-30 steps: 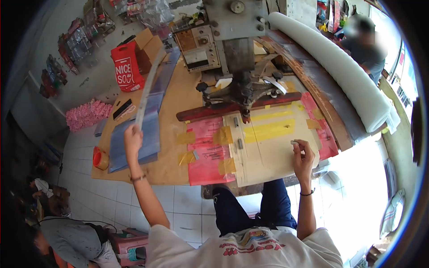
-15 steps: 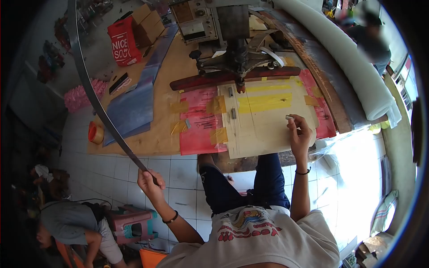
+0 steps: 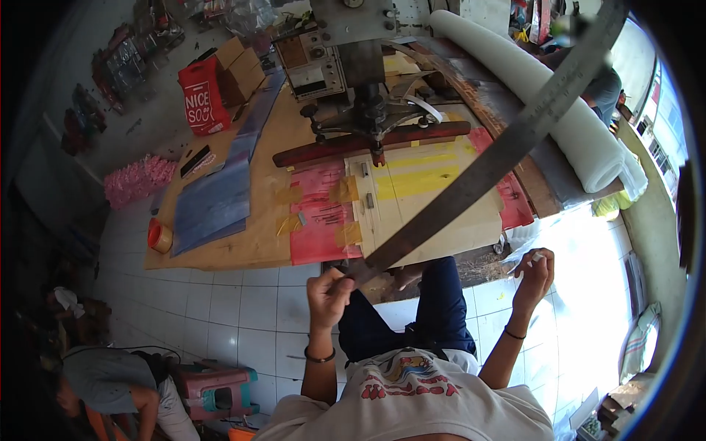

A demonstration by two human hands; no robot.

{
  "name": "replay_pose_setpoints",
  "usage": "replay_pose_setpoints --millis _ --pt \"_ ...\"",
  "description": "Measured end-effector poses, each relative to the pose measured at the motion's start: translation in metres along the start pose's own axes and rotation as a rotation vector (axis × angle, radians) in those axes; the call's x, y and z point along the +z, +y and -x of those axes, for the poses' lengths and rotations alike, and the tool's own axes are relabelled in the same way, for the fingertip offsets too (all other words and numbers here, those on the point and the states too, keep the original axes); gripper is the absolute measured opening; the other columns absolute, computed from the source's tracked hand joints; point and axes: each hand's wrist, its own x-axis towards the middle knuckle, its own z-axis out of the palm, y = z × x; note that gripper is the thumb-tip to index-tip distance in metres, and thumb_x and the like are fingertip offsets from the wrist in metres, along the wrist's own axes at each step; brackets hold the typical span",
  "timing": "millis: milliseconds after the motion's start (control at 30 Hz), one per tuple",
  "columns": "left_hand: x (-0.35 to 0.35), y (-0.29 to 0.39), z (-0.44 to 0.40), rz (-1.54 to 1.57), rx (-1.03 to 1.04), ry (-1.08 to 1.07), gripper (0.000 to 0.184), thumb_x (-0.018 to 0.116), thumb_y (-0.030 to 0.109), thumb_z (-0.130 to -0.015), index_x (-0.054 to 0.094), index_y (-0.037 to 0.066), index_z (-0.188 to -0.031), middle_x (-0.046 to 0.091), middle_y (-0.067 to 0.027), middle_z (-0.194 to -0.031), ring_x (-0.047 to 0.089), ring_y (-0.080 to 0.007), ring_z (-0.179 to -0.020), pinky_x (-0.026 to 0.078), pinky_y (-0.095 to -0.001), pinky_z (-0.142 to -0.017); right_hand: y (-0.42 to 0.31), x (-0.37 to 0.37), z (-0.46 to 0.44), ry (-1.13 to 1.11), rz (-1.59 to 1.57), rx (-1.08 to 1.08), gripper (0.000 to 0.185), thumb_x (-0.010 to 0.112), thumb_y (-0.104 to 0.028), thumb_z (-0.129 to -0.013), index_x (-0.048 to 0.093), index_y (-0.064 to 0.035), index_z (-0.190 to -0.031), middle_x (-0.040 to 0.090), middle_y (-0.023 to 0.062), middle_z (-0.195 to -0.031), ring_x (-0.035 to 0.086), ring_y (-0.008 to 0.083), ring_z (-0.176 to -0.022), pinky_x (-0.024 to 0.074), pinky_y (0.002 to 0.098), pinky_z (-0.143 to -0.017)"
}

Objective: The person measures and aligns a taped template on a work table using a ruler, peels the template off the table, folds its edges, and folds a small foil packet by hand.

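Left hand (image 3: 329,300): fingers clamped on ruler (image 3: 471,184), before press (image 3: 370,110).
Right hand (image 3: 533,279): fingers pinching whitish piece (image 3: 539,256).
Ruler: swung wide, could strike press.

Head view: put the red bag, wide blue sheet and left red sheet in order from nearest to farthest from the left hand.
1. Left red sheet: just ahead of the left hand.
2. Wide blue sheet: farther out to the left.
3. Red bag: back left, beyond both sheets.

Single head-worn wide view, facing forward and down, close above shirt (image 3: 412,404), worktable (image 3: 268,220) ahead
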Motion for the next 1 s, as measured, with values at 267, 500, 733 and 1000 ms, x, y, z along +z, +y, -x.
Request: replay_pose_setpoints --millis 267,500,733,1000 --pt "0.028 -0.013 -0.009 -0.477 0.194 -0.117 0.044 0.072 0.032 -0.088 0.057 0.004 -0.057 0.048 -0.0056 -0.046 0.047 -0.0143 -0.039 0.032 -0.0301 -0.042 -0.061 -0.057 0.019 -0.118 0.062 -0.373 0.025 0.047 -0.03 -0.098 0.046 -0.0084 -0.086 0.045 0.0047 -0.074 0.044 0.0139 -0.069 0.0393 0.026 -0.056" --pt "0.004 0.015 -0.053 -0.83 0.416 -0.524 0.051 0.07 0.048 -0.083 0.061 0.007 -0.053 0.049 -0.0061 -0.044 0.049 -0.0231 -0.039 0.036 -0.033 -0.044 -0.106 0.015 0.008 -0.481 0.914 -0.203 0.007 0.052 -0.003 -0.091 0.055 0.0001 -0.097 0.063 0.0179 -0.116 0.059 0.0359 -0.106 0.0429 0.0502 -0.096" --pt "-0.004 0.02 -0.082 -0.837 0.349 -0.685 0.053 0.076 0.048 -0.075 0.056 0.008 -0.047 0.041 -0.007 -0.041 0.04 -0.0268 -0.039 0.032 -0.0347 -0.044 -0.046 -0.007 0.049 -0.968 0.705 0.661 0.016 0.039 -0.017 -0.103 0.046 -0.0021 -0.106 0.071 0.0139 -0.074 0.071 0.0239 -0.065 0.0543 0.034 -0.059" --pt "0.013 0.044 -0.163 -0.875 0.31 -0.853 0.04 0.071 0.052 -0.078 0.075 0.014 -0.066 0.058 -0.0057 -0.049 0.057 -0.0239 -0.047 0.045 -0.0327 -0.054 -0.053 -0.011 0.057 -0.942 0.419 0.776 0.024 0.033 -0.026 -0.107 0.041 -0.0034 -0.107 0.07 0.0117 -0.073 0.065 0.0173 -0.054 0.0515 0.0292 -0.051"
